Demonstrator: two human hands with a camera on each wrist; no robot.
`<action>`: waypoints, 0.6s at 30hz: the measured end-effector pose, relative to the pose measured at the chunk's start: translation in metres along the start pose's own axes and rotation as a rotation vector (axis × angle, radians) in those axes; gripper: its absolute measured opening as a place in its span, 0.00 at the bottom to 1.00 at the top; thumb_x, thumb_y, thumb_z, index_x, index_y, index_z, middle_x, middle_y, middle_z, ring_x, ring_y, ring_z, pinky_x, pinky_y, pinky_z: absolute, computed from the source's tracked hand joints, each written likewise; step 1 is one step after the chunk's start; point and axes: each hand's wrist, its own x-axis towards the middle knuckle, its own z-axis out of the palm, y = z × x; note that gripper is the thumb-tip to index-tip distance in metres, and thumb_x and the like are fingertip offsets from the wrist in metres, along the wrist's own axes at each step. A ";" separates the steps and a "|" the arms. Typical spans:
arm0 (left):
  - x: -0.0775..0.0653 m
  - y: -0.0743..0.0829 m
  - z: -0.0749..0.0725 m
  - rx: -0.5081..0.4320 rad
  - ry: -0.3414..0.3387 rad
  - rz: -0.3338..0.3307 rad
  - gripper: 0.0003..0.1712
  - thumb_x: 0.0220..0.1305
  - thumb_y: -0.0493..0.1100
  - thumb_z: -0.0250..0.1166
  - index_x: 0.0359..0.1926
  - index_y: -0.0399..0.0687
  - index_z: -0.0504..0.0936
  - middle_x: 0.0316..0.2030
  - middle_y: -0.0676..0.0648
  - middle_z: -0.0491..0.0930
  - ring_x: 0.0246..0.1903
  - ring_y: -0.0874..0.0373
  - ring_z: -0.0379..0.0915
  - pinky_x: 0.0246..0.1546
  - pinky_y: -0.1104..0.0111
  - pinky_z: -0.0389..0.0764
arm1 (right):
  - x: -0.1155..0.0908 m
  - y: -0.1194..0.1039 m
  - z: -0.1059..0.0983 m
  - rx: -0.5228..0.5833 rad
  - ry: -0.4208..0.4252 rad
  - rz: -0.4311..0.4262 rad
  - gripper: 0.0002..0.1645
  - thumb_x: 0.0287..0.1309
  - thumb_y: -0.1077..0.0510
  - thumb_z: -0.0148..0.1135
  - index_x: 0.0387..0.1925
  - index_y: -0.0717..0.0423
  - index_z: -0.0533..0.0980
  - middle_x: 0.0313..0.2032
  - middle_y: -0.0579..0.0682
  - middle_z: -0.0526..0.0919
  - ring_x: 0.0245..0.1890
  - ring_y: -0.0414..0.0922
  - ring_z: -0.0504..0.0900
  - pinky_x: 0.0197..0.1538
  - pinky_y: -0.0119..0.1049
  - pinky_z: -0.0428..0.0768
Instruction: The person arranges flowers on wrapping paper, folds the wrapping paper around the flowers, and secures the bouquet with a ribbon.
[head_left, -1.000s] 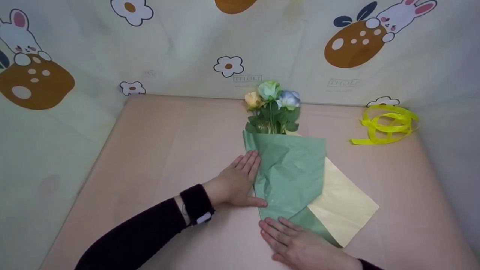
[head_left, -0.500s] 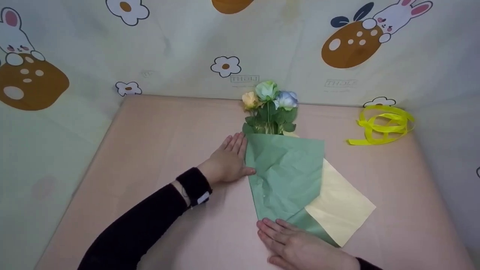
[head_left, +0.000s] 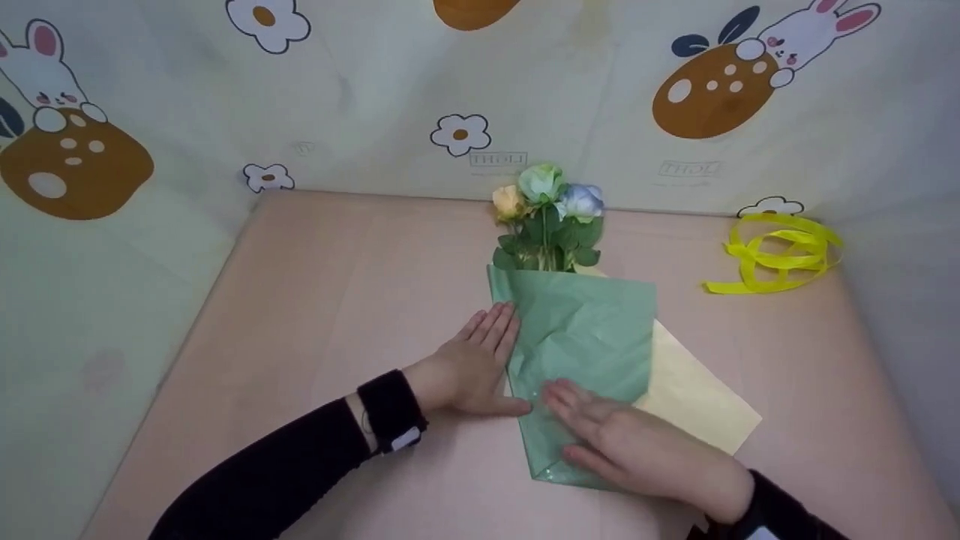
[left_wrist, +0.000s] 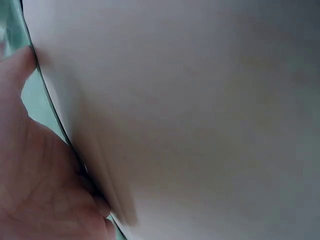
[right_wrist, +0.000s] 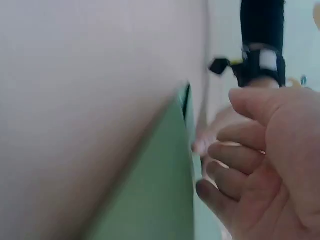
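Green wrapping paper (head_left: 592, 330) lies folded around the stems of artificial roses (head_left: 544, 184), whose peach, pale green and blue heads stick out at the top. My left hand (head_left: 476, 367) lies along the paper's left edge, fingers straight, thumb spread over the green sheet. In the left wrist view, that thumb (left_wrist: 20, 62) overlaps the paper's edge. My right hand (head_left: 630, 442) extends over the lower part of the paper with nothing gripped, its fingers mostly straight and angled up-left. In the right wrist view, the paper's folded edge (right_wrist: 165, 175) stands beside the fingers. The wrapped stems are hidden.
A cream paper sheet (head_left: 697, 382) juts out from under the green paper on the right. A loosely coiled yellow ribbon (head_left: 784, 259) lies at the back right of the pink-covered table (head_left: 337, 300). A patterned curtain (head_left: 360, 97) stands behind.
My left hand slid up the paper's left edge, then back down. The right hand lifted from the bottom corner and moved up over the paper, leaving the lower folded edge in sight.
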 end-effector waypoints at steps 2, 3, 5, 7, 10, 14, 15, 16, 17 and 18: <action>-0.001 0.001 0.000 0.042 0.000 -0.008 0.79 0.63 0.92 0.46 0.87 0.35 0.34 0.87 0.34 0.28 0.87 0.42 0.23 0.85 0.52 0.35 | 0.008 0.013 -0.009 -0.034 0.042 0.049 0.44 0.86 0.42 0.54 0.85 0.65 0.56 0.84 0.63 0.56 0.84 0.60 0.57 0.77 0.58 0.67; -0.001 0.001 -0.001 0.065 -0.001 -0.013 0.81 0.61 0.94 0.45 0.87 0.35 0.34 0.87 0.34 0.28 0.87 0.42 0.23 0.85 0.51 0.34 | 0.013 0.021 -0.012 -0.046 0.050 0.074 0.47 0.85 0.40 0.54 0.85 0.65 0.54 0.85 0.65 0.53 0.85 0.61 0.54 0.79 0.59 0.64; 0.001 0.004 -0.002 0.099 -0.007 -0.020 0.82 0.59 0.95 0.44 0.87 0.35 0.33 0.87 0.34 0.28 0.87 0.42 0.23 0.85 0.51 0.34 | 0.021 0.038 -0.016 -0.074 0.054 0.114 0.55 0.81 0.35 0.57 0.86 0.66 0.49 0.86 0.67 0.47 0.86 0.64 0.48 0.80 0.61 0.59; 0.002 0.006 -0.003 0.117 -0.014 -0.031 0.83 0.58 0.96 0.44 0.87 0.36 0.33 0.87 0.34 0.29 0.87 0.42 0.24 0.85 0.50 0.34 | 0.028 0.054 -0.018 -0.101 0.062 0.144 0.65 0.75 0.29 0.61 0.87 0.67 0.45 0.86 0.68 0.44 0.86 0.65 0.45 0.81 0.62 0.57; 0.003 0.008 -0.004 0.125 -0.034 -0.043 0.83 0.57 0.96 0.44 0.87 0.36 0.32 0.87 0.34 0.29 0.87 0.42 0.23 0.85 0.49 0.33 | 0.036 0.074 -0.016 -0.117 0.049 0.194 0.78 0.65 0.20 0.65 0.87 0.68 0.39 0.87 0.67 0.39 0.86 0.64 0.43 0.82 0.62 0.55; 0.002 0.009 -0.008 0.137 -0.064 -0.065 0.84 0.56 0.96 0.45 0.87 0.36 0.33 0.87 0.35 0.29 0.87 0.43 0.23 0.85 0.49 0.32 | 0.041 0.086 -0.010 -0.140 0.012 0.240 0.84 0.59 0.13 0.62 0.86 0.68 0.39 0.87 0.66 0.38 0.87 0.63 0.42 0.83 0.60 0.54; 0.002 0.010 -0.010 0.138 -0.073 -0.075 0.84 0.56 0.96 0.46 0.87 0.36 0.33 0.87 0.35 0.30 0.87 0.43 0.24 0.85 0.49 0.32 | 0.041 0.087 -0.009 -0.153 0.004 0.250 0.84 0.58 0.12 0.60 0.87 0.68 0.40 0.87 0.66 0.39 0.87 0.63 0.42 0.83 0.60 0.54; 0.002 0.010 -0.012 0.133 -0.085 -0.086 0.85 0.55 0.96 0.47 0.87 0.36 0.34 0.87 0.35 0.30 0.87 0.43 0.24 0.85 0.49 0.32 | 0.041 0.087 -0.009 -0.170 0.000 0.258 0.84 0.58 0.11 0.59 0.87 0.67 0.41 0.87 0.65 0.40 0.87 0.63 0.43 0.83 0.61 0.54; 0.002 0.011 -0.015 0.130 -0.099 -0.099 0.85 0.55 0.96 0.48 0.87 0.36 0.34 0.87 0.34 0.30 0.87 0.43 0.24 0.85 0.50 0.32 | 0.042 0.087 -0.008 -0.188 -0.002 0.265 0.83 0.57 0.10 0.58 0.87 0.67 0.42 0.87 0.64 0.41 0.87 0.63 0.43 0.83 0.62 0.54; 0.002 0.012 -0.018 0.126 -0.113 -0.110 0.86 0.54 0.96 0.50 0.87 0.36 0.34 0.87 0.34 0.30 0.87 0.43 0.25 0.85 0.51 0.32 | 0.042 0.087 -0.008 -0.203 -0.001 0.269 0.84 0.56 0.10 0.58 0.87 0.67 0.43 0.87 0.64 0.42 0.87 0.63 0.44 0.83 0.63 0.54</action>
